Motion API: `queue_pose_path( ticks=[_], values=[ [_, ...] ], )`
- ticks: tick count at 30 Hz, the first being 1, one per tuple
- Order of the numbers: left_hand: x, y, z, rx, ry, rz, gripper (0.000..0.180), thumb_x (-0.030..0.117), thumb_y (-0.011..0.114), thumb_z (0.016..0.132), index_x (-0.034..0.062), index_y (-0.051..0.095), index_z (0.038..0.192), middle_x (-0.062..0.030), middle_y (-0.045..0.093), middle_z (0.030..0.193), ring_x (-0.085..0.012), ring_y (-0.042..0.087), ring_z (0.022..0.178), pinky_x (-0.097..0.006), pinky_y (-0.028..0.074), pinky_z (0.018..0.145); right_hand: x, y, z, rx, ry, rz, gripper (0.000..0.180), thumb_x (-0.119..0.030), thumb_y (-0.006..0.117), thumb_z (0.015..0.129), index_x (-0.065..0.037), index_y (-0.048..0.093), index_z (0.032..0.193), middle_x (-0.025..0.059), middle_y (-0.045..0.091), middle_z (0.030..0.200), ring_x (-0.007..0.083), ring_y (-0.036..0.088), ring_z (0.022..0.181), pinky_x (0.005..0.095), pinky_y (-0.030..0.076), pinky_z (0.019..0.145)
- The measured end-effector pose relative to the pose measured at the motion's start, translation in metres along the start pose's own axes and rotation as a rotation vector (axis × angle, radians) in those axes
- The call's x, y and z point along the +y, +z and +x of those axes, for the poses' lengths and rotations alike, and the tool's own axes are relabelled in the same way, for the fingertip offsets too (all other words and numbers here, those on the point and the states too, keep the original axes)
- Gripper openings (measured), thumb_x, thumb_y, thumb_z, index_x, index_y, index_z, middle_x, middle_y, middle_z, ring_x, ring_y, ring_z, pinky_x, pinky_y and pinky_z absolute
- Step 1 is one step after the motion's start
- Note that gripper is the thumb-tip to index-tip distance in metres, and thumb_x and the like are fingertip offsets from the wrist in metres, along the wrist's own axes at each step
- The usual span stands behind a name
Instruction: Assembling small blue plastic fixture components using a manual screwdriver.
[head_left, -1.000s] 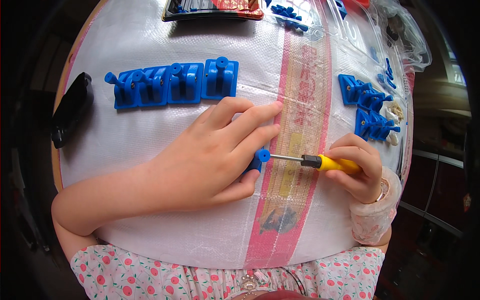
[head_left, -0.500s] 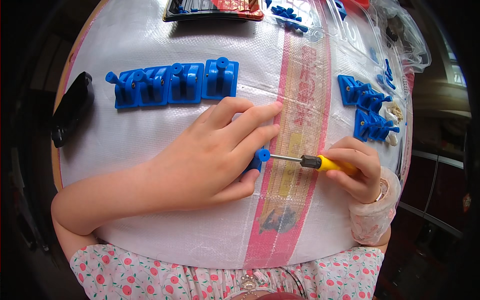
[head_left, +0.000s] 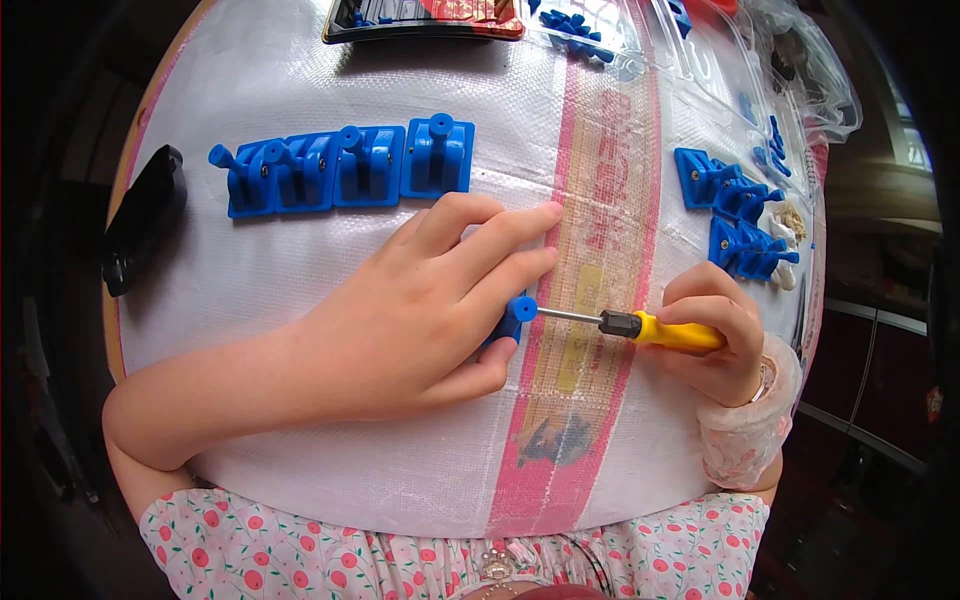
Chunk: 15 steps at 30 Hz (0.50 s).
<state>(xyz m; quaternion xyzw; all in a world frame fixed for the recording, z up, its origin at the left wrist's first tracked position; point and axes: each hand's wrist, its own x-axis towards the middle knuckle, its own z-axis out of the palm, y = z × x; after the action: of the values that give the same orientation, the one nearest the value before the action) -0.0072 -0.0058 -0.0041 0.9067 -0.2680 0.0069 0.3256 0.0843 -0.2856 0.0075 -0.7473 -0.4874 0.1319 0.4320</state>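
Under my left hand a blue plastic piece with a round knob is pinned to the cloth. The thumb and fingers close around it and hide most of its body. My right hand grips a screwdriver by its yellow handle. Its metal shaft points left and meets the blue piece near the knob; the tip itself is hidden. Beyond my left hand, several similar blue pieces stand in a row, each a square base with a knobbed arm.
At the right lies another group of blue pieces. A black tray and a clear plastic container with small blue parts are at the far side. A black case rests by the left edge. White woven sheeting covers the table.
My right fingers have shifted their grip on the screwdriver's handle, showing more of the yellow. My left hand and the blue piece have hardly moved.
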Motion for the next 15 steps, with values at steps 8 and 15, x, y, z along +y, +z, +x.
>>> queue_pose_path(
  ticks=[8,15],
  values=[
    [-0.0005,-0.0002,-0.0006,-0.001,0.002,0.009,0.061,0.010,0.068,0.068,0.0014,0.049,0.126,-0.0154,0.042,0.143,-0.0364,0.042,0.119,-0.044,0.038,0.102,-0.0008,-0.0052,-0.0018,-0.034,0.107,0.069,0.031,-0.006,0.082,0.072,0.002,0.065,0.096,0.0125,0.065,0.087,0.0211,0.064,0.076,0.0269,0.048,0.065],
    [0.0000,-0.0007,-0.0014,-0.003,0.006,0.026,0.061,0.010,0.068,0.068,0.0013,0.049,0.126,-0.0152,0.042,0.142,-0.0363,0.042,0.119,-0.044,0.038,0.102,0.0018,-0.0082,-0.0009,-0.026,0.094,-0.011,0.027,-0.012,0.080,0.075,0.001,0.068,0.096,0.0106,0.062,0.086,0.0194,0.061,0.075,0.0270,0.047,0.064]
  ],
)
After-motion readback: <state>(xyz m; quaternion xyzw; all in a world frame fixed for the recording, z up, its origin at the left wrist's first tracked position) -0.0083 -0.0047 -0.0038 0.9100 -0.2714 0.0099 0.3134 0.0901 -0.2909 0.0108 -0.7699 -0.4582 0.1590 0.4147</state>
